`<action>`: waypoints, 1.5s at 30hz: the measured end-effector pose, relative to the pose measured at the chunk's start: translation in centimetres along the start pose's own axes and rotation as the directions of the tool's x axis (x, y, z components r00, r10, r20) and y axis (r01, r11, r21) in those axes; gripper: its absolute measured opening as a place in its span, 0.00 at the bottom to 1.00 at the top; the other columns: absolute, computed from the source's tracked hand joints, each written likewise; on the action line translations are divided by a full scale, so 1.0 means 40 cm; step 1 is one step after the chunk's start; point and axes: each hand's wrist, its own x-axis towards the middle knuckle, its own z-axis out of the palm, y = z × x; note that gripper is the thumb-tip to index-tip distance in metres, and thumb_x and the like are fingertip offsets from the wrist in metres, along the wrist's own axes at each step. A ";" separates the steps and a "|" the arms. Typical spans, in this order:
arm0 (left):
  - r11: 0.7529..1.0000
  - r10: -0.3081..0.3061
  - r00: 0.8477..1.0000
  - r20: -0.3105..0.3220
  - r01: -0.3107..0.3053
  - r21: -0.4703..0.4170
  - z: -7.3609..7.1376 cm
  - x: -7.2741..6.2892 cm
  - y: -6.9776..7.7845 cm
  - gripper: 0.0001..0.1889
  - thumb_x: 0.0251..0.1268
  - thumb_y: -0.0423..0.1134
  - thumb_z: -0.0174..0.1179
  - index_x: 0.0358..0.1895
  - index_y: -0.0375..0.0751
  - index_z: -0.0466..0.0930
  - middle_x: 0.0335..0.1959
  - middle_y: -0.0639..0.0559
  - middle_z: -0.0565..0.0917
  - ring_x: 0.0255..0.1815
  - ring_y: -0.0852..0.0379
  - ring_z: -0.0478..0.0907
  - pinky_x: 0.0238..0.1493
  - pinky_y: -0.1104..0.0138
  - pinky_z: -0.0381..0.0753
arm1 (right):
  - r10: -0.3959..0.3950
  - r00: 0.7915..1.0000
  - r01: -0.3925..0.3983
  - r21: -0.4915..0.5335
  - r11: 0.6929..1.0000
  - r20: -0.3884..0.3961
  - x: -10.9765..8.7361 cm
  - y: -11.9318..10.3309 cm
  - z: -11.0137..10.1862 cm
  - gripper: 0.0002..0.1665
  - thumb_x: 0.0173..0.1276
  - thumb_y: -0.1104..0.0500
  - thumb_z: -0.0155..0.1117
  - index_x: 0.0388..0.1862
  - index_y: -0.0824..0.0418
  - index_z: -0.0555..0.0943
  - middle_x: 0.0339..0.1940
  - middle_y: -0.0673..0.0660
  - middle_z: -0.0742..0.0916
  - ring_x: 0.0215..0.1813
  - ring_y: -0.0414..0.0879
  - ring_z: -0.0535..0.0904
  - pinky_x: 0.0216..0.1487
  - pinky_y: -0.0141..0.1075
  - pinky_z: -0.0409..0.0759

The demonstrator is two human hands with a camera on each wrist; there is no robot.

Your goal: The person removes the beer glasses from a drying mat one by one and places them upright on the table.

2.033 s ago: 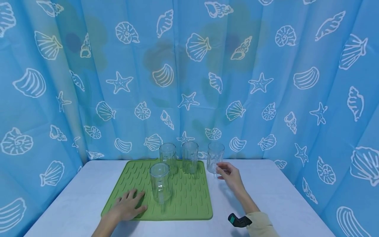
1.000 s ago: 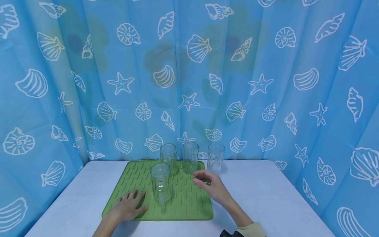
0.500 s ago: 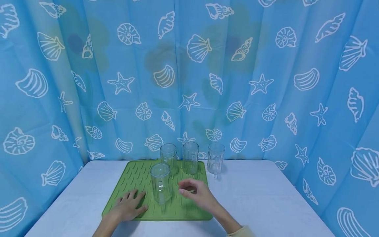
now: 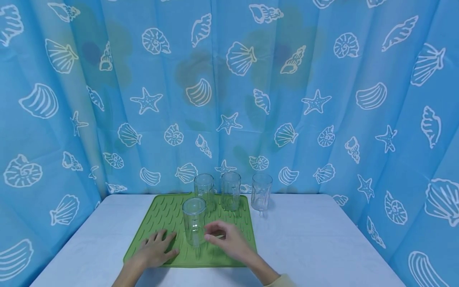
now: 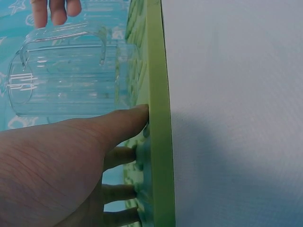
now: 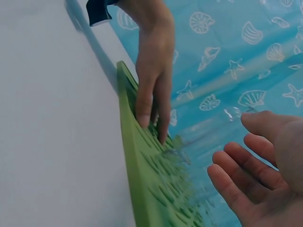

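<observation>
A clear glass mug (image 4: 194,223) stands upright near the front of a green ridged mat (image 4: 168,207), its handle facing the front. To the left of this mug, my left hand (image 4: 153,251) rests on the mat with spread fingers; in the left wrist view the thumb (image 5: 128,124) presses near the mat's edge. My right hand (image 4: 229,241) hovers just right of the mug, thumb and fingers bent with a gap between them. In the right wrist view its fingers (image 6: 246,170) are loosely curved and hold nothing, and the mug is faint behind them.
Two more glass mugs, one at back centre (image 4: 203,191) and one beside it (image 4: 230,191), stand on the mat's rear. Another glass mug (image 4: 261,193) stands on the white table (image 4: 305,235), right of the mat. A blue shell-print curtain (image 4: 229,99) surrounds the table.
My right hand has let go of the mug off the mat's right side and moved left and toward the front, reaching the front mug. The left hand and the mugs stay put.
</observation>
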 end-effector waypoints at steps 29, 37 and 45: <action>1.000 -0.004 1.000 -0.009 0.004 0.004 0.000 -0.005 0.003 0.37 0.67 0.61 0.56 0.72 0.41 0.65 0.72 0.30 0.61 0.72 0.25 0.56 0.64 0.29 0.57 | -0.050 0.998 0.050 0.002 0.999 -0.048 0.017 0.016 0.084 0.09 0.67 0.59 0.66 0.45 0.57 0.82 0.41 0.56 0.89 0.41 0.43 0.85 0.44 0.28 0.83; 1.000 -0.008 1.000 -0.008 0.008 0.012 0.005 0.001 0.000 0.37 0.67 0.61 0.56 0.72 0.41 0.65 0.72 0.30 0.61 0.72 0.25 0.56 0.64 0.29 0.57 | -0.052 0.997 0.052 -0.002 0.999 -0.049 0.020 0.017 0.090 0.08 0.68 0.62 0.65 0.45 0.60 0.82 0.41 0.60 0.89 0.41 0.49 0.86 0.43 0.27 0.82; 0.999 -0.024 1.000 -0.007 0.024 0.029 0.008 0.009 -0.001 0.37 0.67 0.61 0.56 0.71 0.42 0.66 0.72 0.31 0.62 0.72 0.26 0.57 0.64 0.29 0.57 | -0.079 0.995 0.079 -0.013 0.997 -0.055 0.004 -0.044 0.085 0.07 0.69 0.66 0.63 0.43 0.68 0.81 0.40 0.66 0.88 0.41 0.54 0.86 0.43 0.29 0.83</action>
